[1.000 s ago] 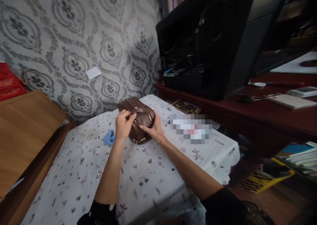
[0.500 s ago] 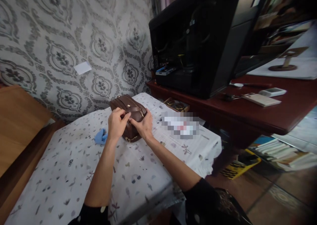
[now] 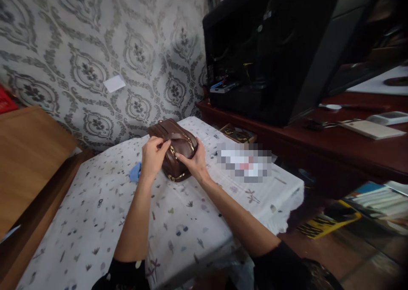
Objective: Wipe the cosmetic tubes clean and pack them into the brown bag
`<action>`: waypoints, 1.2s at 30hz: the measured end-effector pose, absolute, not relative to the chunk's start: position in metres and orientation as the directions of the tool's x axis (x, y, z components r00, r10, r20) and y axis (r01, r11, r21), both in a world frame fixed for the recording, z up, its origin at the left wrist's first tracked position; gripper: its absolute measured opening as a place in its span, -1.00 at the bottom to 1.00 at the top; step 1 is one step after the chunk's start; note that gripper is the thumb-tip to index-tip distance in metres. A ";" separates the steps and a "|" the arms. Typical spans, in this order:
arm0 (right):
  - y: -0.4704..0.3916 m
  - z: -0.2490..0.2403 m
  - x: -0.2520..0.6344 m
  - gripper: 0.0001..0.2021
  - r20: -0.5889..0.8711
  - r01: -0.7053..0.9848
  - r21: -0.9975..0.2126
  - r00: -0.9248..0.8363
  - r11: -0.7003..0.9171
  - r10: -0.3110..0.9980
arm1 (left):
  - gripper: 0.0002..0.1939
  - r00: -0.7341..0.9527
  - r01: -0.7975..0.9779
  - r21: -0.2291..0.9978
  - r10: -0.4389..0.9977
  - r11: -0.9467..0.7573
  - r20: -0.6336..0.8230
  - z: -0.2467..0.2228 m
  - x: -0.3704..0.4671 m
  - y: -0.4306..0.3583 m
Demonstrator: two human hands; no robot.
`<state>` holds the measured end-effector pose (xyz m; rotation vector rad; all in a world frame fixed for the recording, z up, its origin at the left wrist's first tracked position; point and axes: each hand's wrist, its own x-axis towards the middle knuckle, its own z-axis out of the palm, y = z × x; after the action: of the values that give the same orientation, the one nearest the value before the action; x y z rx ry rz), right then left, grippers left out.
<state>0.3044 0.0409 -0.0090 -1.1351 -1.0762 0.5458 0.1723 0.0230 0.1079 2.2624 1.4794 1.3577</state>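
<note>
A brown leather bag (image 3: 181,142) with gold zips and a strap lies on the patterned white cloth (image 3: 127,213). On its near left side my left hand (image 3: 153,157) is closed, thumb and fingers pinched at the bag's front; what they pinch is too small to make out. My right hand (image 3: 196,159) grips the bag's right end, thumb on the front near a gold zip. Just left of my left wrist is a crumpled blue cloth (image 3: 135,172).
A blurred-out packet (image 3: 245,163) lies right of the bag. Behind it stand a small open box (image 3: 237,133) and a large black computer case (image 3: 255,60) on a dark red desk (image 3: 357,143). At left is a wooden panel (image 3: 32,154).
The view has swung a little to the left. My left thumb and fingers have moved up off the bag's front pocket, and a gold zip now shows between the hands.
</note>
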 end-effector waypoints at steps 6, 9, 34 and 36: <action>0.048 -0.020 0.309 0.17 0.453 0.128 -0.889 0.379 0.439 0.807 | -0.71 0.102 0.720 0.502 0.788 -0.480 0.607 0.108 0.173 0.022; 0.048 -0.020 0.311 0.17 0.468 0.133 -0.882 0.363 0.452 0.806 | -0.72 0.119 0.721 0.493 0.788 -0.486 0.603 0.108 0.175 0.020; 0.043 -0.014 0.323 -0.19 0.404 -0.024 -0.903 0.300 0.430 0.864 | -0.83 0.163 0.723 0.463 0.777 -0.514 0.608 0.109 0.184 0.012; 0.044 -0.013 0.327 -0.33 0.411 -0.073 -0.890 0.298 0.449 0.862 | -0.74 0.187 0.776 0.375 0.752 -0.508 0.632 0.109 0.190 0.010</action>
<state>0.3267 0.0439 -0.0132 -0.9005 -1.0899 0.7476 0.1897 0.0100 0.1091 2.4428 1.5725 1.2710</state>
